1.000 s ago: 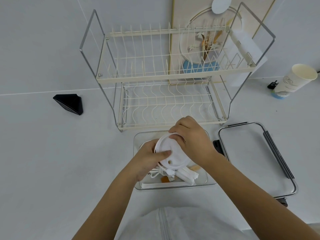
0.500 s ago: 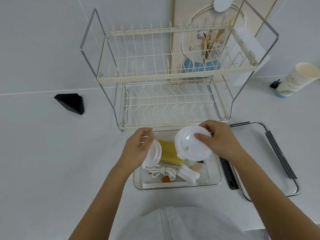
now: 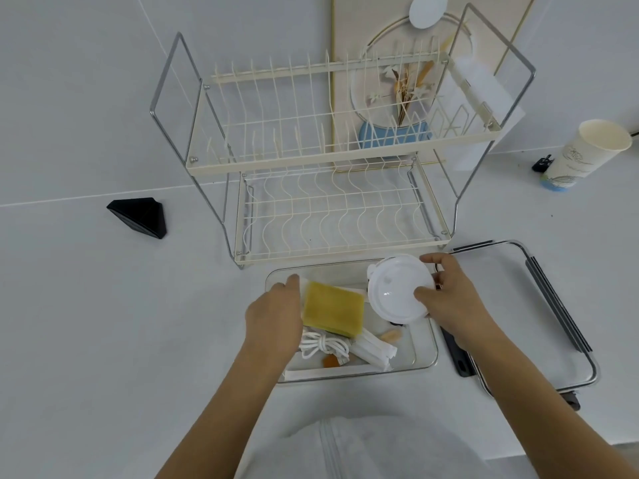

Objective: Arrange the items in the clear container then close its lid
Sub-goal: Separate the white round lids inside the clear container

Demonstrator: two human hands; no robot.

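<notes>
Currently right hand [image 3: 449, 302] fingers [image 3: 423, 292] pinch white round lid [image 3: 397, 292] above clear container [image 3: 423, 354]; left hand [image 3: 273, 316] grip unclear beside sponge [image 3: 333, 309]. Risk: lid slipping onto cable [image 3: 323, 345], leaving items piled.

head view: single wide-angle, worn on person's head | faces forward and down over white bench [image 3: 86, 305] | close above clear container [image 3: 427, 357], near centre | dish rack [image 3: 328, 160] far | no second view

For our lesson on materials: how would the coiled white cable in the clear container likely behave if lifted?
The white cable looks thin and loosely bundled, so it is probably light and floppy. Its loops may sag or uncoil, and could snag the yellow sponge lying against it.
</notes>
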